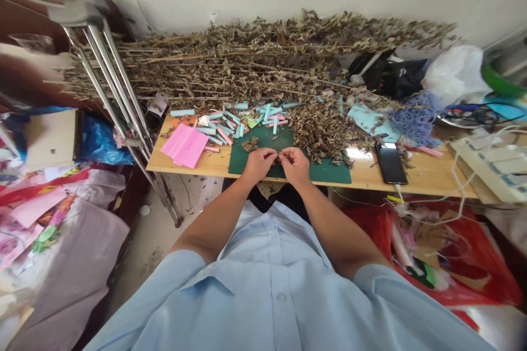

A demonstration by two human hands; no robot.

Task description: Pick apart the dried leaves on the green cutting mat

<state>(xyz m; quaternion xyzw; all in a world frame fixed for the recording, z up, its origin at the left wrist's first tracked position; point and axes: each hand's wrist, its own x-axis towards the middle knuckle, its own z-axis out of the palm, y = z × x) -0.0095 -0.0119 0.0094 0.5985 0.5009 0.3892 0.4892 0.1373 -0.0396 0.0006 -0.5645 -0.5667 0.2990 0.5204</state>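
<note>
My left hand (260,163) and my right hand (295,164) meet over the front part of a green mat (333,174), thumbs and fingers pinched together. Between the fingertips is a small brown bit of dried leaf (279,156), mostly hidden by them. A small clump of crumbled leaf (250,145) lies on the mat just beyond my left hand. Past my right hand spreads a large heap of dried leaves (323,129), partly on the mat. Several blue and pink paper rolls (230,123) lie loosely at the mat's far left.
Pink paper sheets (185,145) lie at the left of the wooden table (218,167). Long dried stalks (230,66) line the wall. A phone (391,163), blue yarn (418,118) and power strips (494,164) are at right. Metal crutches (117,82) lean at the left edge.
</note>
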